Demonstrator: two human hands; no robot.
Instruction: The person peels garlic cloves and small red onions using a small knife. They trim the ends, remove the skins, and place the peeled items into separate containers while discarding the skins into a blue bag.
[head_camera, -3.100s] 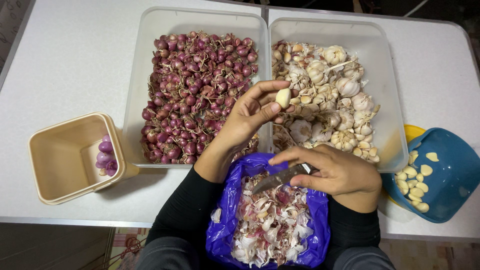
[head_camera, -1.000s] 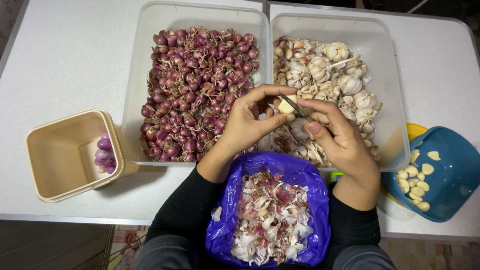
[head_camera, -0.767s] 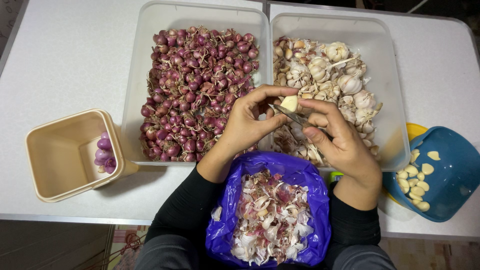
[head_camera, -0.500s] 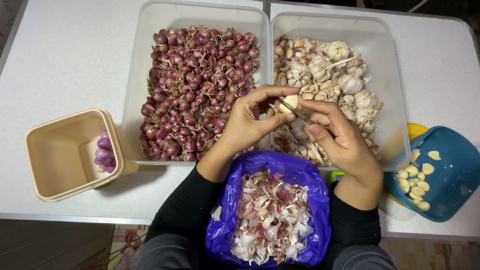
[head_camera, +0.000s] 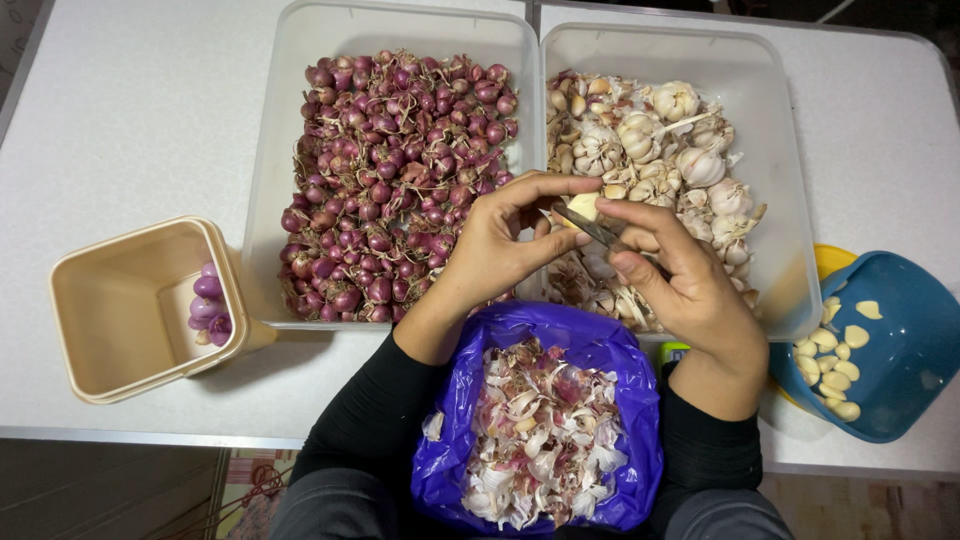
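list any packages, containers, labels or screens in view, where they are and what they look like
No labels, signs or screens.
Left tub: clear, rectangular, purple shallots.
Right tub: clear, rectangular, garlic bulbs.
Beige box: square, far left, few peeled shallots.
Blue bowl: right edge, peeled cloves.
Purple bag: bottom centre, peels.

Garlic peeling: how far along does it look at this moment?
Done: a few peeled cloves lie in the blue bowl, and skins fill the purple bag. In hand: the left hand pinches a clove while the right hand works a knife on it. Left: the garlic tub holds many whole bulbs.
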